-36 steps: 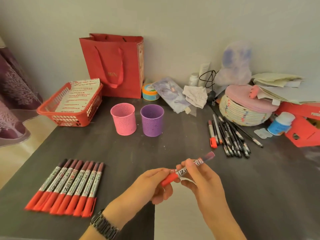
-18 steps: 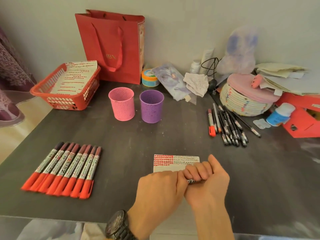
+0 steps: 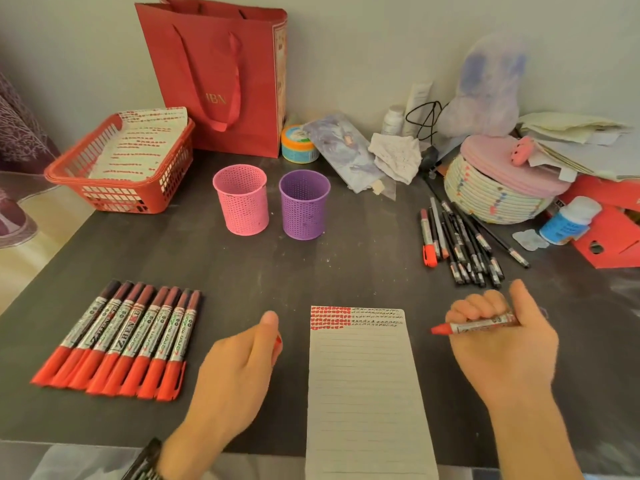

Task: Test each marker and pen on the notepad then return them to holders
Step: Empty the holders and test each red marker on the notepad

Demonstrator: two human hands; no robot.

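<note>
A lined notepad (image 3: 363,386) lies at the front of the dark table, with red and black test marks along its top. My right hand (image 3: 502,344) grips an uncapped red marker (image 3: 481,325) to the right of the pad, tip pointing left. My left hand (image 3: 239,368) is left of the pad and holds the red cap (image 3: 278,344), mostly hidden behind the fingers. Several capped red markers (image 3: 121,341) lie in a row at the left. Several pens (image 3: 460,244) lie at the right. A pink holder (image 3: 241,199) and a purple holder (image 3: 304,203) stand behind the pad.
A red basket (image 3: 117,192) with marked sheets sits at the back left beside a red paper bag (image 3: 221,74). A woven basket with a pink lid (image 3: 498,188), papers, red boxes and a blue-labelled bottle (image 3: 568,220) crowd the right. The table's front edge is near my wrists.
My hands were together on the marker over the pad. They have pulled apart: the cap went left in my left hand, the uncapped marker right in my right hand.
</note>
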